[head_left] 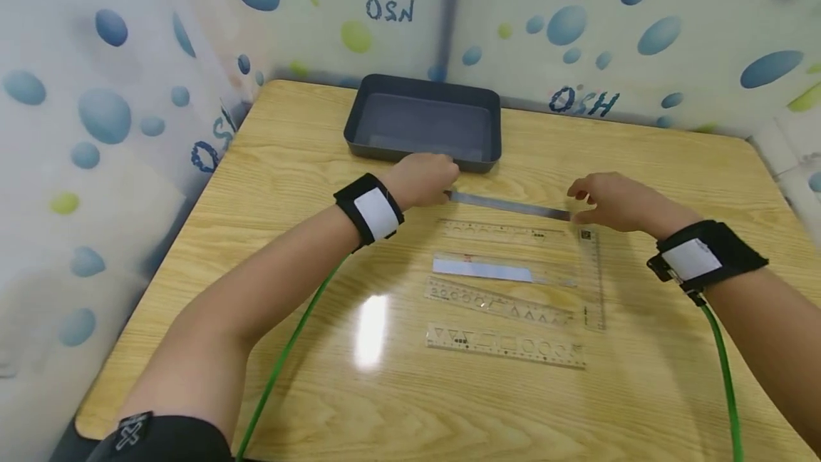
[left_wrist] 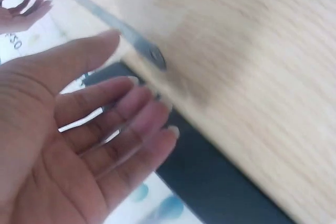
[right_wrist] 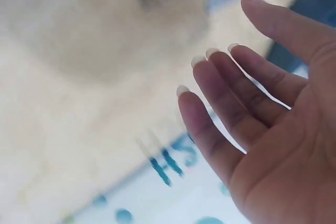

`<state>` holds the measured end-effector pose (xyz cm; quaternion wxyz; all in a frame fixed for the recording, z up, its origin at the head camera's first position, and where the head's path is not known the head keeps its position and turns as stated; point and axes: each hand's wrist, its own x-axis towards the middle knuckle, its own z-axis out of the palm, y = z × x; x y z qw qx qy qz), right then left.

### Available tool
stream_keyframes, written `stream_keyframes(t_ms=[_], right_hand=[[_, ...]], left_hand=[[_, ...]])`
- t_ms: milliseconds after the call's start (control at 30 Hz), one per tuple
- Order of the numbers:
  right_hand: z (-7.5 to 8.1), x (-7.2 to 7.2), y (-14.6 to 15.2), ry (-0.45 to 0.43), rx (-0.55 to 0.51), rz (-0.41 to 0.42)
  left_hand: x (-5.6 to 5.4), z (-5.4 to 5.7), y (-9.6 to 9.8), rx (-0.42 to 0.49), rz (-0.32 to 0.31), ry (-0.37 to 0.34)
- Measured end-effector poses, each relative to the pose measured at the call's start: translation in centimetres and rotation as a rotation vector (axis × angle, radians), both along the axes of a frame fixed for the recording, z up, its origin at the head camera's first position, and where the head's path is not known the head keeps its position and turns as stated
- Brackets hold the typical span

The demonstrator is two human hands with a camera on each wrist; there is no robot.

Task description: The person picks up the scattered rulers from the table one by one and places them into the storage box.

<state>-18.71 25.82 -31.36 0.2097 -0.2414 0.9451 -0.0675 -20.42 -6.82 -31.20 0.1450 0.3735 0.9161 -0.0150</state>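
Observation:
A grey metal ruler (head_left: 509,205) lies crosswise on the table below a dark tray. At its left end is my left hand (head_left: 423,180); the left wrist view shows the fingers loosely bent, with nothing held and the ruler's holed end (left_wrist: 155,55) just past the thumb. By the other end hovers my right hand (head_left: 612,202), its thumb apart from relaxed fingers in the right wrist view, holding nothing. Whether either hand touches the ruler I cannot tell. Nearer me lie several clear plastic rulers, among them a stencil ruler (head_left: 507,346) and an upright-lying one (head_left: 593,280) at right.
The dark grey tray (head_left: 420,152) stands at the table's back edge, against a wall covering with blue and green dots. One clear ruler carries a white strip (head_left: 481,267). A green cable (head_left: 291,344) trails from each wristband.

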Motion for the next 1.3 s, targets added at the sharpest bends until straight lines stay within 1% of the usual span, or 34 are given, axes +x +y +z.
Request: stream_keyframes(t_ms=[67,133,200,300,367,433,533,600,667,833,1033,1167,1300], right_hand=[[-0.9,0.4,0.0,-0.002,-0.032,-0.005],[-1.4,0.7,-0.1,0.012,-0.068,-0.007],[-1.7,0.8,-0.3,0.030,-0.097,-0.012],[-1.8,0.7,-0.5,0.034,-0.123,-0.023],[-1.8,0.6,-0.7,0.022,-0.136,-0.037],[-1.9,0.5,-0.7,0.011,-0.143,-0.055],[-2.0,0.5,-0.7,0.001,-0.147,-0.083],[-2.0,0.5,-0.7,-0.002,-0.143,-0.095],[-2.0,0.5,-0.6,-0.007,-0.136,-0.107],[-2.1,0.2,-0.2,-0.038,-0.130,-0.108],[-2.4,0.1,0.5,-0.072,-0.147,-0.141],[-2.5,0.0,0.7,-0.082,-0.177,-0.152],[-2.6,-0.1,0.8,-0.085,-0.220,-0.159]], left_hand=[[0.1,-0.3,0.5,-0.013,-0.014,0.050],[0.1,-0.6,0.9,-0.018,-0.022,0.082],[0.0,-0.7,1.2,-0.024,-0.025,0.097],[-0.1,-0.9,1.5,-0.023,-0.027,0.100],[-0.3,-0.9,1.6,-0.001,-0.015,0.073],[-0.5,-1.0,1.8,0.040,0.007,0.037],[-0.7,-0.9,2.1,0.096,0.067,-0.046],[-0.8,-0.7,2.3,0.108,0.101,-0.092],[-0.9,-0.5,2.6,0.103,0.122,-0.118],[-1.1,-0.5,3.2,0.075,0.141,-0.145],[-1.2,-0.4,3.5,0.056,0.132,-0.155],[-1.1,-0.3,3.4,0.041,0.130,-0.160],[-1.0,-0.4,3.1,0.045,0.139,-0.171]])
